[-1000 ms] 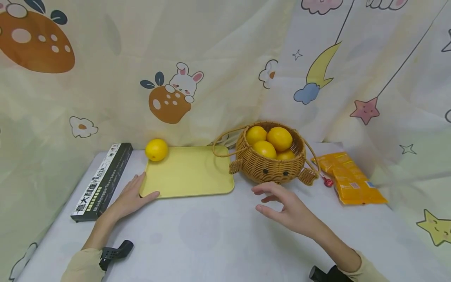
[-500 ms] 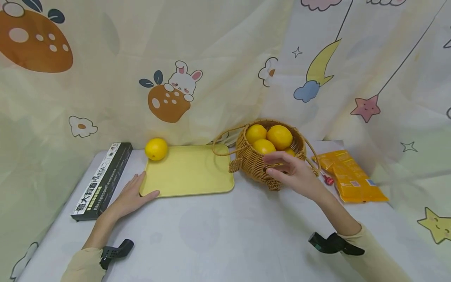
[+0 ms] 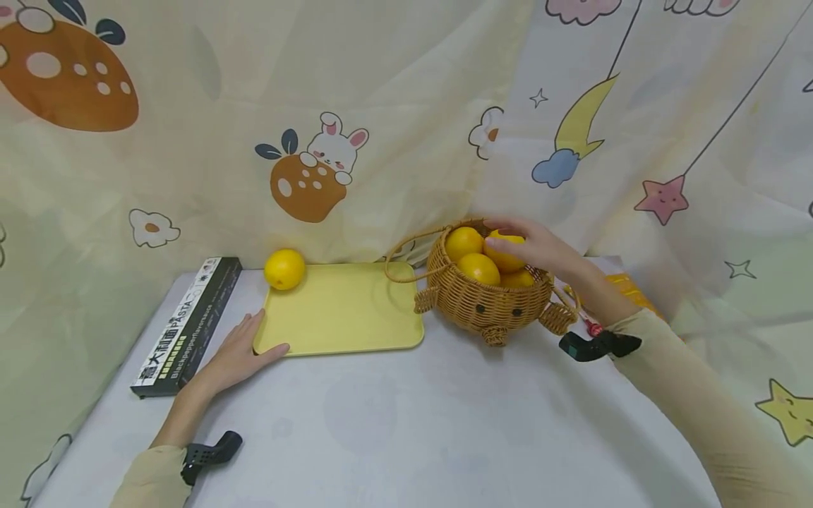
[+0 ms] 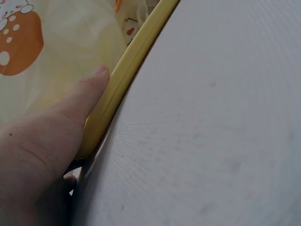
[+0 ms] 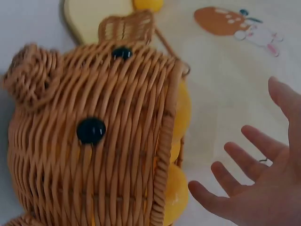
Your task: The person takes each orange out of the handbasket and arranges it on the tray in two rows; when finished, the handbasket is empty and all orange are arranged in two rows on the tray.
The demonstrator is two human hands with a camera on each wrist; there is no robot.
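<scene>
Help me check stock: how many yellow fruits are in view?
5: one yellow fruit at the far-left corner of the tray, four others in the basket; more may be hidden beneath.

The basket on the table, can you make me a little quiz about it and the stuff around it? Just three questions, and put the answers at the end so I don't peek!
1. Pick one. Which hand is over the basket?
A) left
B) right
C) neither

2. Fill in the blank. In the head view, the long box lies to the ____ of the tray.

3. True or false? Every fruit is inside the basket.

Key:
1. B, the right hand.
2. left
3. False: one fruit is at the tray's far left corner.
</scene>
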